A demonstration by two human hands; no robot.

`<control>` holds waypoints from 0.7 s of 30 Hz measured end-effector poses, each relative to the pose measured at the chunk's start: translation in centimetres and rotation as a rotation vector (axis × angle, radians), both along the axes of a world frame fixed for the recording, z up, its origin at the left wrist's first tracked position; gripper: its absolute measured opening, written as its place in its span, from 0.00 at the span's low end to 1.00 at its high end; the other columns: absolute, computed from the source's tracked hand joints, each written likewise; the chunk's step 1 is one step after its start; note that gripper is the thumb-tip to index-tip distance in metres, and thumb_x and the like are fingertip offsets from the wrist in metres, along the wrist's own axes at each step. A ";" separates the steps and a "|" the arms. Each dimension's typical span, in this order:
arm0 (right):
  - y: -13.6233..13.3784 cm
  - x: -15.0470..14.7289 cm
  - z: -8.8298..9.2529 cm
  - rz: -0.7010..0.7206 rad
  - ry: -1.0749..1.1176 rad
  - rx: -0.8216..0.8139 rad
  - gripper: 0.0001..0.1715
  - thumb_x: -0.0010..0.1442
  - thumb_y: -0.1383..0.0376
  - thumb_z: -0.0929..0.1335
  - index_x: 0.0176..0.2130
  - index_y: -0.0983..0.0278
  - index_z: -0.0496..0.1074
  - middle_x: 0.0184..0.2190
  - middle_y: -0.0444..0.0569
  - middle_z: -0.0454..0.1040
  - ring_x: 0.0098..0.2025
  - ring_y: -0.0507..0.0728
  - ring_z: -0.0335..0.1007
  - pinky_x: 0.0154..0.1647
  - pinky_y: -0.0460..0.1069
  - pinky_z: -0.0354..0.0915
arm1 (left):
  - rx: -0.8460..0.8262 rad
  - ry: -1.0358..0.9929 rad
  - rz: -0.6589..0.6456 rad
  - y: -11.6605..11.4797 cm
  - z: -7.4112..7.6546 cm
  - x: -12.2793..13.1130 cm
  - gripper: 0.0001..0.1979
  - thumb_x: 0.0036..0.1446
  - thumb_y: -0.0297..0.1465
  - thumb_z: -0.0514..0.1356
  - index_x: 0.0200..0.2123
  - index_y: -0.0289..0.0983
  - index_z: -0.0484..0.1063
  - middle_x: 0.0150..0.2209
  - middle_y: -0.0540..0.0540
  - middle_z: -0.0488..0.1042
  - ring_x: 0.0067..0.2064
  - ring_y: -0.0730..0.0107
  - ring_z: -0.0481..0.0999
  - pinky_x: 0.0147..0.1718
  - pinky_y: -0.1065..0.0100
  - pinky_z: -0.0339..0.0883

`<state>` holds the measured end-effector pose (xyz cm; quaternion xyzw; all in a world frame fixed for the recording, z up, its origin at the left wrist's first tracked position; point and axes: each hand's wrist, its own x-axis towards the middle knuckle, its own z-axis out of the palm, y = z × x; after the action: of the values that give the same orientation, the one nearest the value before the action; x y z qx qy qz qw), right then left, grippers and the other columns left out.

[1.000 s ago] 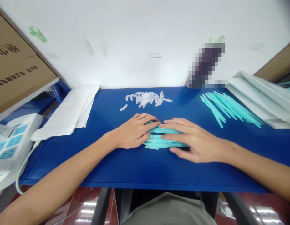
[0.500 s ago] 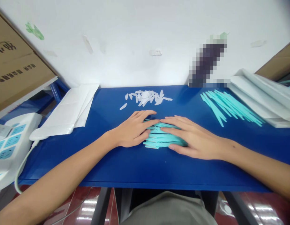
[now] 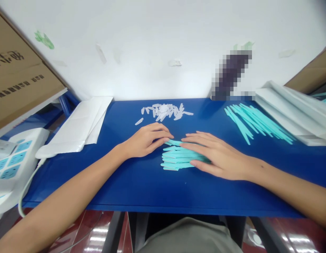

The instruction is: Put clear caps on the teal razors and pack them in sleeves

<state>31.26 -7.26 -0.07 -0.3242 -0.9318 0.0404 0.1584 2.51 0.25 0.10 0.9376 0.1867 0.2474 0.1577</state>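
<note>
A bundle of slim teal sticks, which look like eyebrow razors (image 3: pixel 176 159), lies side by side on the blue table in front of me. At the far left of this row, my left hand (image 3: pixel 149 140) is closed, thumb and fingers pinching the end of one teal razor (image 3: pixel 173 142). My right hand (image 3: pixel 215 154) rests over the right ends of the row with its fingers stretched out and apart, hiding those ends. Beyond my hands lies a loose heap of small whitish translucent caps (image 3: pixel 164 110).
More teal razors (image 3: pixel 257 121) lie fanned at the right, beside white plastic bags (image 3: pixel 294 112). White flat packets (image 3: pixel 73 123) sit at the left, near a power strip (image 3: pixel 17 165) with a cable. A cardboard box (image 3: pixel 23 70) stands far left. The blue table (image 3: pixel 152 191) meets a white wall.
My left hand has lifted off the row's left ends and drawn slightly left, its fingers now closed on one razor's end. My right hand has barely moved.
</note>
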 end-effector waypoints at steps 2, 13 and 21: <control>0.0 -0.1 0.1 -0.007 0.002 0.012 0.27 0.72 0.56 0.63 0.64 0.64 0.70 0.64 0.58 0.72 0.66 0.67 0.67 0.66 0.68 0.64 | -0.054 -0.083 -0.029 0.0 0.0 0.0 0.14 0.73 0.31 0.53 0.50 0.38 0.78 0.48 0.41 0.79 0.49 0.65 0.79 0.50 0.62 0.73; 1.1 0.5 -0.1 -0.053 0.085 0.008 0.21 0.73 0.64 0.61 0.54 0.63 0.79 0.55 0.52 0.80 0.57 0.63 0.77 0.58 0.61 0.74 | 0.371 0.227 0.353 3.5 1.2 -3.4 0.19 0.69 0.35 0.50 0.40 0.36 0.80 0.40 0.40 0.80 0.41 0.57 0.79 0.41 0.59 0.71; 1.6 0.7 -0.7 -0.062 0.134 0.018 0.19 0.70 0.67 0.63 0.50 0.61 0.82 0.50 0.53 0.82 0.54 0.63 0.79 0.52 0.60 0.77 | 0.171 0.512 0.516 5.0 2.1 -6.8 0.20 0.69 0.40 0.51 0.50 0.38 0.80 0.45 0.40 0.78 0.46 0.54 0.78 0.42 0.59 0.71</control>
<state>31.96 -5.70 -0.75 -0.3479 -0.9090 0.0485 0.2244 -4.30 5.26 2.24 0.9011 0.4287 0.0512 -0.0405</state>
